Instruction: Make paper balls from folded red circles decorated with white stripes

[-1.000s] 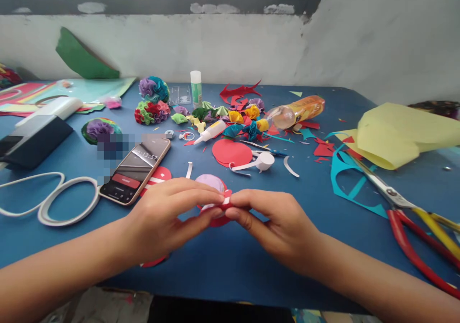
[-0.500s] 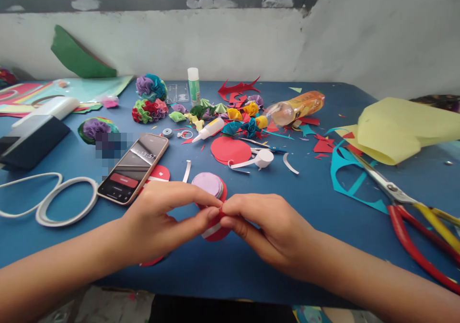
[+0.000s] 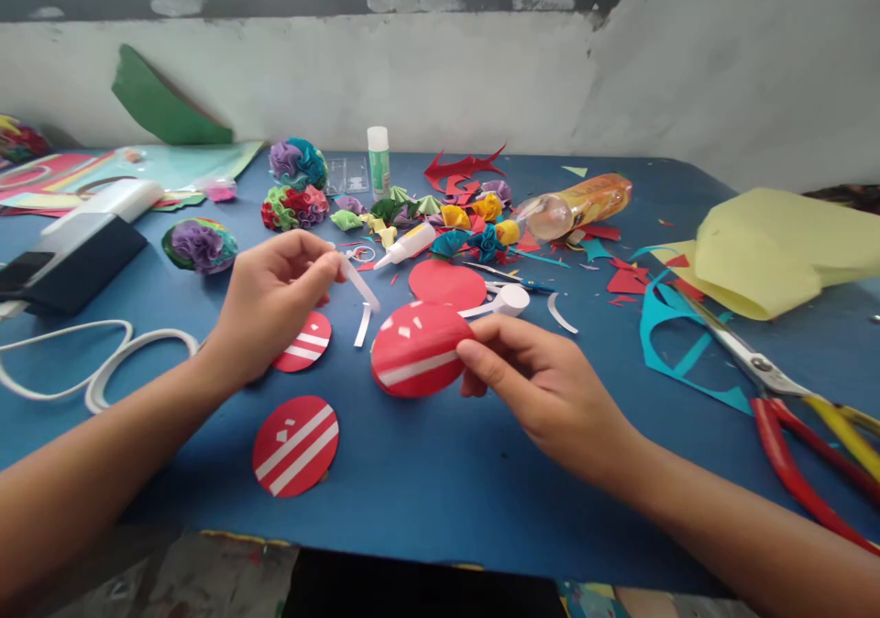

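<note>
A red paper disc (image 3: 418,343) with one white stripe and small white bits is pinched at its right edge by my right hand (image 3: 533,375), tilted above the table. Between thumb and forefinger, my left hand (image 3: 279,302) holds a thin white paper strip (image 3: 358,283) that hangs down to the right. Another short white strip (image 3: 362,325) lies just under it. Two more red discs rest on the table: a two-striped disc (image 3: 295,446) in front and a partly covered disc (image 3: 307,343) beside my left wrist. The phone is almost wholly hidden behind my left hand.
Behind the hands lie plain red circles (image 3: 446,285), a white paper roll (image 3: 512,301), small scissors (image 3: 512,279), a glue bottle (image 3: 409,244) and several paper flowers (image 3: 295,207). Large scissors (image 3: 770,370) lie right among blue scraps. A white cable (image 3: 103,361) coils at left.
My hands have moved apart. The left has gone up and left with a white strip; the right now holds up the red disc, its striped face showing. The two-striped disc has come into full view.
</note>
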`<state>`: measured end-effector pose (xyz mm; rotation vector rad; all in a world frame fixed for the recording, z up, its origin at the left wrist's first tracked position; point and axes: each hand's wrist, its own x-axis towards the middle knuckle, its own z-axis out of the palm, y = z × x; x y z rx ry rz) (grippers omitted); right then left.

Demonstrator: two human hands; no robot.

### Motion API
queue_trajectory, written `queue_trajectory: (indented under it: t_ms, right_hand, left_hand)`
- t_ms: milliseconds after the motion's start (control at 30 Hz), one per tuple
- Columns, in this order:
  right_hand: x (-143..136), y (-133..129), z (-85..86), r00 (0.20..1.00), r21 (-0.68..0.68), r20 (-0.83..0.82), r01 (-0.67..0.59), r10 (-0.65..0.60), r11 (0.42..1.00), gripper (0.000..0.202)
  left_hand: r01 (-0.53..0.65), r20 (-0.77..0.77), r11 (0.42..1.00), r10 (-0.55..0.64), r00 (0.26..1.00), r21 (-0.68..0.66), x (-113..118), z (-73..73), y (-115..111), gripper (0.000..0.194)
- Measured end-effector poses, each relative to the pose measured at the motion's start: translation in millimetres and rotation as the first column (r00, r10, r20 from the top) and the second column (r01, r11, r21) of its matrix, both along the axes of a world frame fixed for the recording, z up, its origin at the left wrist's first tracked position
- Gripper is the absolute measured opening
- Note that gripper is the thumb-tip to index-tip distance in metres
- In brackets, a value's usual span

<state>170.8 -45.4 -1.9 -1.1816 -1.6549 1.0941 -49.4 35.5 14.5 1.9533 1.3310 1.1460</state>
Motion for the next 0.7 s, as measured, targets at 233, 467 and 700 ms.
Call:
queue_trajectory:
  t_ms: [233,467,700]
  right_hand:
    - [0.7,6.2,-1.8,0.985,-0.164,-0.174,-0.013,-0.016,0.986,0.015]
    - [-0.4,8.6,-2.2,0.981,-0.218,-0.193,-0.025,-0.018,0.976,0.015]
    - [-1.1,11.1,-7.7,0.968,-0.249,-0.251,-0.09,0.025,0.964,0.022]
  left_hand:
    - [0.143,-0.301,0.99,-0.132,0.945,0.015,-1.0,-12.9,2.2,0.017]
    - [0.321,-0.287,0.819,-0.2,0.937,0.475,2.3,-2.9,-20.7,0.03]
    - [0.549,-0.504,0.756,-0.338,0.794,0.357,9.5,-4.8,-33.3,0.031]
